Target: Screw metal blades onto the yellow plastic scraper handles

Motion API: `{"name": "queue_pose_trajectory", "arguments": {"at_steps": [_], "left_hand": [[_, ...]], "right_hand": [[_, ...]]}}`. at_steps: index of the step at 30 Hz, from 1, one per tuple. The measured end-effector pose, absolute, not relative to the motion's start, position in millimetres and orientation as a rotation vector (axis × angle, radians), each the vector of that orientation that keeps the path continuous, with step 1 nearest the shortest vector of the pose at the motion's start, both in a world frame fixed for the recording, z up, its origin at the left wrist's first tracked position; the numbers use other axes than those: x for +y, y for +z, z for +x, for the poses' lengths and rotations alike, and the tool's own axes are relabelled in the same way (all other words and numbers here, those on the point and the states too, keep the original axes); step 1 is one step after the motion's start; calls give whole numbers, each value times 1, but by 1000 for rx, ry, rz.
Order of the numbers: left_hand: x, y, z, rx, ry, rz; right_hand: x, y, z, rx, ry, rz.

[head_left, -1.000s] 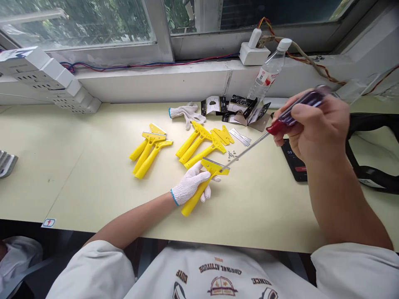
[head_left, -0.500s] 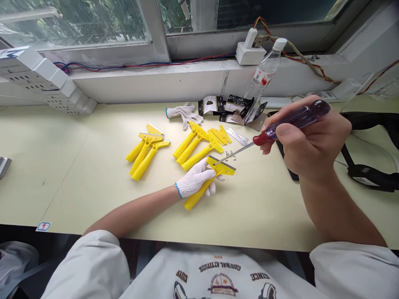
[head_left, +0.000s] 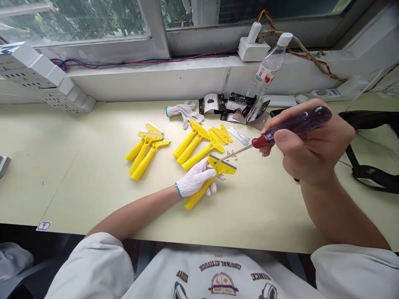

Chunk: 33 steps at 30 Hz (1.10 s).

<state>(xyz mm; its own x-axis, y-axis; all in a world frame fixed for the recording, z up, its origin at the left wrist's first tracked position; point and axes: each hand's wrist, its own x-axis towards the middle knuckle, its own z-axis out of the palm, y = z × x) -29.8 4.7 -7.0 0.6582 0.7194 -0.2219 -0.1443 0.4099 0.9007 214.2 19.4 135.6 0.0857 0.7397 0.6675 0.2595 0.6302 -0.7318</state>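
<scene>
1. Bare fingers of the right hand are being held closed around the purple handle of a screwdriver, whose shaft is being slanted down to the left.
2. By the white-gloved left hand, a yellow scraper is being gripped at its neck, fingers closed around it, above the near middle of the table.
3. On the left end of the scraper's head the screwdriver tip is being set; whether a screw is being engaged there cannot be told at this size.
4. Just beyond the head, small screws are being seen loosely scattered.
5. To the left, three bladed scrapers are lying bunched; nearer the hands, three yellow handles are lying beside yellow plates and thin metal strips.
6. Farther back, a spare glove is lying beside opened packaging.
7. Against the wall behind, a plastic bottle is being seen tilted.
</scene>
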Motion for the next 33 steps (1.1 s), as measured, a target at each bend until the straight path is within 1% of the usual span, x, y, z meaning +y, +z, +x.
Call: {"name": "queue_pose_trajectory", "arguments": {"at_steps": [19,22,28,33], "left_hand": [[7,-7,-29,657,600,1025],[8,-7,-30,679,587,1034],[10,-3,-30,704,538,984],[11,3,-31,713,473,986]], "right_hand": [[16,136,211,-1512,471,-935],[14,137,215,-1606,497,-921],[16,139,224,-1939,538,-696],[17,141,217,-1928,541,-744]]}}
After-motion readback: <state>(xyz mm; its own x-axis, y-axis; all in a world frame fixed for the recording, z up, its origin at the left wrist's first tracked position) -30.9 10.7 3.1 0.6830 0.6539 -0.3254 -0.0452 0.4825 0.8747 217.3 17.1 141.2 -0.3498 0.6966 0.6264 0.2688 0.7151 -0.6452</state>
